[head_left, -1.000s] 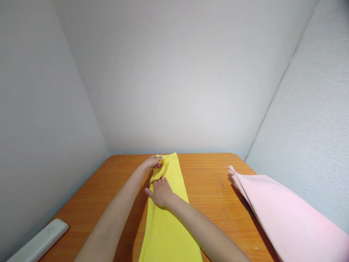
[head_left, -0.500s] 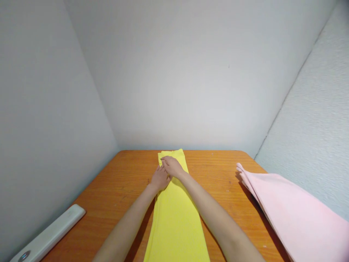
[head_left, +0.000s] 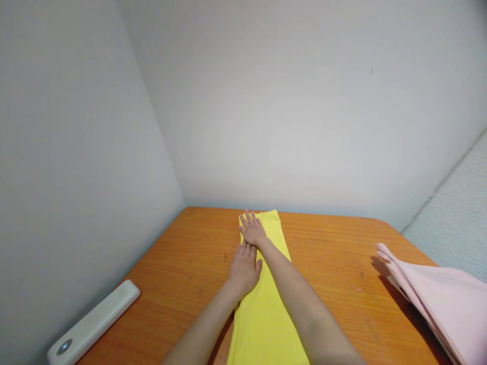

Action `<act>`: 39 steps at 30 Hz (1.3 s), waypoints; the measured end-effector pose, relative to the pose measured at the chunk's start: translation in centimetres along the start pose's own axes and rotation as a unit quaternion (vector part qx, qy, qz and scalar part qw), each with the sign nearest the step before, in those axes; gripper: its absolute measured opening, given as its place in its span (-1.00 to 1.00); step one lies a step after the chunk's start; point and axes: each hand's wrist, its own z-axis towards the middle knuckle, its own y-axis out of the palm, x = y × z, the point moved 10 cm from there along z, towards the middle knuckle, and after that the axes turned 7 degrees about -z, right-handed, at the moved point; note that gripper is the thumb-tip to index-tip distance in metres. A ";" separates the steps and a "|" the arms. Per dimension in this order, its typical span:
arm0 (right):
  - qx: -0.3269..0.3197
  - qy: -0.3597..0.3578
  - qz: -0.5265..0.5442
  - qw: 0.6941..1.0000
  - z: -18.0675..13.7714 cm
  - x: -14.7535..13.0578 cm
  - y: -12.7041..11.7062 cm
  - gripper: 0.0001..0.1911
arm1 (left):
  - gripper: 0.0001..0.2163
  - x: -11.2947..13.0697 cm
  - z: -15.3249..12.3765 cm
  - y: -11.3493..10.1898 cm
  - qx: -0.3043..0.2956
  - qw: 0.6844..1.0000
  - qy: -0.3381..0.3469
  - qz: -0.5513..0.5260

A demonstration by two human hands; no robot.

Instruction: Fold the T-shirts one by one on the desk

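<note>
A long yellow cloth point(head_left: 266, 309), folded into a narrow strip, lies lengthwise down the middle of an orange wooden table point(head_left: 331, 268). My right hand point(head_left: 252, 230) rests flat on the far end of the strip, fingers spread. Just behind it, my left hand point(head_left: 244, 266) lies flat on the strip's left edge, fingers together. Both palms press down and neither hand grips the fabric. My forearms cover part of the cloth nearer to me.
A pink cloth point(head_left: 441, 299) lies folded at the table's right side. A white bar-shaped device point(head_left: 93, 322) with a round button sits at the left edge by the wall. Grey walls close in the table on the left and far sides.
The bunched far end of the yellow cloth has been laid flat. My right hand moved to the far end and my left hand pulled back behind it. The view swung left.
</note>
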 end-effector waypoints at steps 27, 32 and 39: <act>0.030 0.054 -0.044 0.997 -21.0 3.0 -2.7 -0.24 | -0.50 0.5 -2.6 -1.0 -0.080 0.992 0.087 0.033; 0.053 0.041 -0.038 0.997 -22.7 2.0 -5.4 -0.28 | -0.49 2.5 -3.0 -3.8 -0.056 0.991 0.116 0.036; -0.034 -0.137 0.059 0.988 -34.4 -1.8 -6.2 -0.28 | -0.53 4.1 -14.9 -7.0 -0.090 0.986 0.136 -0.042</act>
